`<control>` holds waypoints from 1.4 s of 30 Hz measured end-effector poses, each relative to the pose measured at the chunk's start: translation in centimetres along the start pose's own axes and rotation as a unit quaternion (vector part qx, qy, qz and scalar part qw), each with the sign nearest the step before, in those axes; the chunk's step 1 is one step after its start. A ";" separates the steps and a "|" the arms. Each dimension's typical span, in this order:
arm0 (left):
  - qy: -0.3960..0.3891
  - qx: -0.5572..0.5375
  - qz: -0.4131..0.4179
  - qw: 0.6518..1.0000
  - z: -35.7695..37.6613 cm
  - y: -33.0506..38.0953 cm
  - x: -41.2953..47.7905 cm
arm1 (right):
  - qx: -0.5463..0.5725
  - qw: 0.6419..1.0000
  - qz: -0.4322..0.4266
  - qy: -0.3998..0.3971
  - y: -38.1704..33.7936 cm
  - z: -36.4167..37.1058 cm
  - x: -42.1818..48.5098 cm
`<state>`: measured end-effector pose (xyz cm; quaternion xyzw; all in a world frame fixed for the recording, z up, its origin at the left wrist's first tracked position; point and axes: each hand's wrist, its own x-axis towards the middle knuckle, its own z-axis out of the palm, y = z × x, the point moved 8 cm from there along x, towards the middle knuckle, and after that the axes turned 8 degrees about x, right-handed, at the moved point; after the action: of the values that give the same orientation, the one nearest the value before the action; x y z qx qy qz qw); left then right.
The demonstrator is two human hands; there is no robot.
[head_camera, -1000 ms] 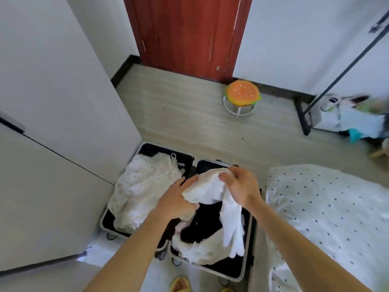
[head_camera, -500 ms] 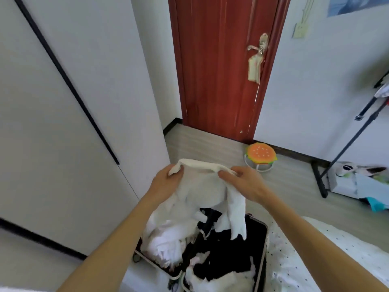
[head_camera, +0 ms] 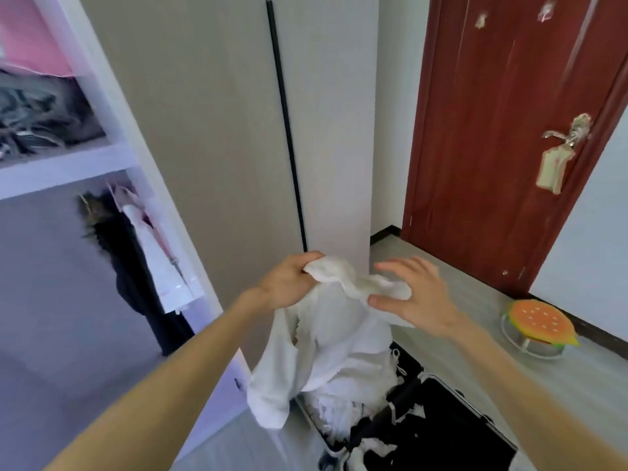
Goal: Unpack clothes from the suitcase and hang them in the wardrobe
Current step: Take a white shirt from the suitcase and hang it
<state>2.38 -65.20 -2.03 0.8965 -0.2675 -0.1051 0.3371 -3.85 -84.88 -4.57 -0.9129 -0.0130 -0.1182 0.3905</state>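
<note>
Two bare arms of a person, seen from a camera on the wearer's own head. The left forearm (head_camera: pixel 170 379) comes in from about 7 o'clock and narrows to a bare wrist and the left hand (head_camera: pixel 289 283), a little toward 9 o'clock from the centre. The right forearm (head_camera: pixel 509 375) comes in from about 4 o'clock, also bare from the frame's edge to the wrist. It ends in the right hand (head_camera: pixel 414 297), a little toward 3 o'clock from the centre. Both forearms look smooth and broaden toward the lower edge through the wide lens. The right hand's fingertips (head_camera: pixel 390 266) are softened by blur, so finer detail on the fingers cannot be made out.
</note>
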 end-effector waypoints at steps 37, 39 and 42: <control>0.161 0.264 -0.507 0.805 -29.1 -35.9 -46.6 | 0.393 0.910 0.017 -0.129 -39.0 36.7 1.7; 0.137 0.345 -0.531 0.762 -29.8 -35.6 -46.6 | 0.389 0.910 0.011 -0.144 -39.9 37.6 2.3; 0.177 0.223 -0.570 0.771 -29.8 -37.8 -48.2 | 0.415 0.897 0.024 -0.147 -40.7 38.5 2.8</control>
<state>-11.35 1.50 -4.24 0.9373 0.3410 -0.0545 0.0474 2.05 -29.19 -0.74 -0.6747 -0.0963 0.0426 0.7306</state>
